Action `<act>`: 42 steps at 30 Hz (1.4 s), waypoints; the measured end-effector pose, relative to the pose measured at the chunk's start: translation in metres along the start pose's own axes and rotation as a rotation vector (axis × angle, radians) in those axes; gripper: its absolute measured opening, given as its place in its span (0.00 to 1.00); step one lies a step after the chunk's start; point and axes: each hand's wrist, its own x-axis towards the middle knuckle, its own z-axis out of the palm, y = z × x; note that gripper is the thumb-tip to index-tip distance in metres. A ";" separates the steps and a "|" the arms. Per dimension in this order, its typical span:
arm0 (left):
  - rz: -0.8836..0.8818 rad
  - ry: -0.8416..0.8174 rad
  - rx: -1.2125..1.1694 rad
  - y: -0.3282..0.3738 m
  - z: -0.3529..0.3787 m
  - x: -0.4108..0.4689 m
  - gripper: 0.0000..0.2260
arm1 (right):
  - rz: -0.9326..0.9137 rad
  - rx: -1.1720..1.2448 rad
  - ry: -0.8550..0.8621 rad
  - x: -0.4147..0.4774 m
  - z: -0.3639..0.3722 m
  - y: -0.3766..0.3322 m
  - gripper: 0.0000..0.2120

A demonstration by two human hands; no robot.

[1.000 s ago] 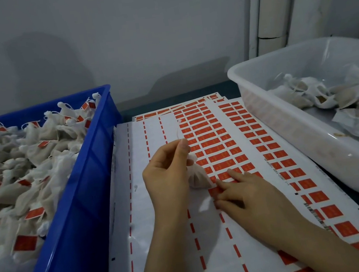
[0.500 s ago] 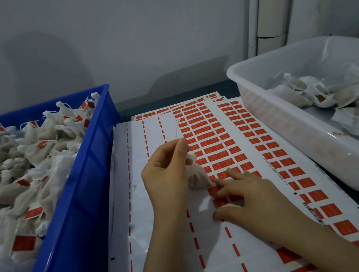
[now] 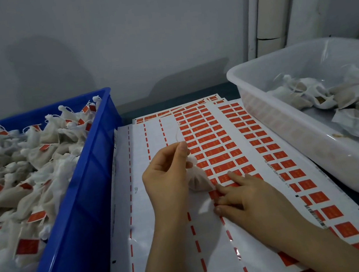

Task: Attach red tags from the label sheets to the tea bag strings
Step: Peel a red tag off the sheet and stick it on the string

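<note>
Label sheet [image 3: 165, 241] underneath, left hand [image 3: 168, 179] pinching string [image 3: 177, 134], tea bag [image 3: 197, 180] dangling below thumb, right hand [image 3: 250, 202] flat on red tags [image 3: 221, 160]

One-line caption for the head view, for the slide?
Tagging step: left hand pinches a tea bag string above the label sheet; right hand touches a red tag.

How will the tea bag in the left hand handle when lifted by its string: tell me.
Probably light: the left hand holds the tea bag with only a pinch on its thin string. Likely floppy: its pouch looks slumped on the label sheet. It may swing.
</note>
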 end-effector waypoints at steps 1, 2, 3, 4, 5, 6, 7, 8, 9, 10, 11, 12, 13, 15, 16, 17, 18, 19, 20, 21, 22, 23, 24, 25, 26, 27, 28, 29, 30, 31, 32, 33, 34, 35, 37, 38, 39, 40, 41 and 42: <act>-0.003 0.000 0.000 0.000 0.000 0.000 0.02 | -0.015 -0.021 0.013 0.000 0.000 0.000 0.17; -0.005 -0.001 -0.001 0.000 0.000 0.000 0.02 | -0.029 -0.037 0.025 0.000 0.000 0.000 0.17; -0.006 -0.002 -0.003 0.000 0.000 0.000 0.02 | -0.040 -0.044 0.030 0.000 0.000 0.000 0.17; -0.006 -0.003 -0.005 0.000 0.000 0.000 0.02 | -0.049 -0.038 0.031 0.000 -0.001 0.000 0.17; -0.005 -0.002 -0.007 0.001 0.000 0.000 0.02 | -0.056 -0.026 0.030 0.000 0.000 0.001 0.17; -0.003 -0.002 -0.009 0.000 0.000 0.000 0.02 | -0.063 -0.016 0.030 0.000 0.000 0.001 0.16; -0.001 -0.002 -0.010 0.000 0.000 -0.001 0.02 | -0.074 -0.018 0.033 -0.001 0.001 0.001 0.16; 0.000 -0.002 -0.011 0.000 0.000 -0.001 0.02 | -0.086 -0.026 0.043 -0.001 0.001 0.001 0.16; 0.000 0.000 -0.010 0.000 -0.001 -0.001 0.02 | -0.098 -0.035 0.056 -0.002 0.002 0.001 0.15; -0.001 0.002 -0.009 0.000 -0.001 -0.001 0.02 | -0.104 -0.036 0.069 -0.002 0.003 0.001 0.15; -0.003 0.005 -0.009 0.000 -0.001 -0.001 0.02 | -0.105 -0.030 0.080 -0.002 0.003 0.001 0.14; -0.006 0.007 -0.009 0.000 -0.001 0.000 0.02 | -0.103 -0.017 0.090 -0.001 0.003 0.000 0.13; -0.009 0.007 -0.009 0.000 -0.001 0.000 0.03 | -0.098 0.001 0.099 -0.001 0.002 0.000 0.11; -0.012 0.003 -0.010 0.001 0.000 0.000 0.03 | -0.074 0.052 0.112 0.001 0.000 -0.001 0.09; -0.016 0.003 -0.012 0.001 0.000 0.000 0.04 | -0.048 0.085 0.112 0.002 -0.003 -0.002 0.09; -0.018 0.006 -0.014 0.001 0.000 0.000 0.04 | -0.016 0.114 0.105 0.004 -0.005 -0.002 0.08; -0.020 0.010 -0.015 0.001 0.001 0.000 0.05 | 0.018 0.139 0.092 0.005 -0.008 -0.002 0.08; -0.024 0.017 -0.016 0.001 0.001 0.000 0.05 | 0.048 0.153 0.076 0.007 -0.010 -0.001 0.09; -0.031 0.024 -0.018 0.001 0.001 0.000 0.05 | 0.075 0.165 0.066 0.008 -0.012 0.000 0.09; -0.037 0.030 -0.019 0.001 0.001 0.000 0.05 | 0.102 0.178 0.069 0.008 -0.014 0.002 0.09; -0.038 0.029 -0.016 0.001 0.001 0.000 0.04 | 0.131 0.196 0.087 0.008 -0.015 0.003 0.07; -0.034 0.025 -0.011 0.002 0.001 0.000 0.03 | 0.158 0.212 0.115 0.008 -0.016 0.003 0.05; -0.026 0.018 -0.007 0.002 0.001 0.000 0.03 | 0.184 0.228 0.143 0.008 -0.017 0.003 0.03; -0.016 0.011 -0.006 0.003 0.001 0.000 0.04 | 0.204 0.247 0.167 0.009 -0.017 0.003 0.03; -0.006 0.005 -0.009 0.003 0.000 -0.001 0.05 | 0.217 0.270 0.192 0.009 -0.016 0.004 0.03; 0.001 -0.002 -0.018 0.005 0.000 -0.001 0.07 | 0.225 0.293 0.219 0.009 -0.016 0.004 0.04; 0.002 -0.010 -0.035 0.006 0.000 -0.001 0.09 | 0.233 0.316 0.249 0.009 -0.016 0.004 0.05; -0.003 -0.023 -0.062 0.007 0.000 -0.001 0.10 | 0.249 0.346 0.277 0.009 -0.018 0.003 0.05; -0.014 -0.041 -0.094 0.008 -0.001 -0.002 0.10 | 0.267 0.388 0.305 0.010 -0.020 0.002 0.05; -0.030 -0.065 -0.128 0.009 0.000 -0.003 0.10 | 0.283 0.438 0.332 0.009 -0.022 0.002 0.07; -0.048 -0.093 -0.161 0.010 -0.001 -0.003 0.10 | 0.296 0.487 0.358 0.009 -0.025 0.001 0.10; -0.066 -0.124 -0.192 0.011 -0.001 -0.004 0.10 | 0.306 0.531 0.383 0.009 -0.028 0.000 0.12; -0.088 -0.158 -0.215 0.012 -0.001 -0.004 0.10 | 0.306 0.570 0.409 0.008 -0.031 0.000 0.13; -0.117 -0.194 -0.229 0.013 -0.002 -0.005 0.10 | 0.297 0.608 0.431 0.007 -0.033 -0.001 0.15; -0.198 -0.277 -0.233 0.014 -0.002 -0.006 0.11 | 0.264 0.669 0.460 0.006 -0.036 -0.002 0.16; -0.244 -0.319 -0.222 0.013 -0.001 -0.006 0.10 | 0.247 0.689 0.465 0.005 -0.037 -0.003 0.16; -0.280 -0.357 -0.205 0.011 0.000 -0.007 0.10 | 0.233 0.703 0.467 0.004 -0.038 -0.004 0.16; -0.300 -0.389 -0.184 0.009 0.001 -0.008 0.10 | 0.220 0.712 0.467 0.004 -0.038 -0.006 0.15; -0.305 -0.415 -0.161 0.007 0.002 -0.009 0.10 | 0.208 0.713 0.466 0.004 -0.038 -0.007 0.14; -0.302 -0.435 -0.138 0.006 0.004 -0.010 0.11 | 0.194 0.708 0.465 0.003 -0.038 -0.007 0.12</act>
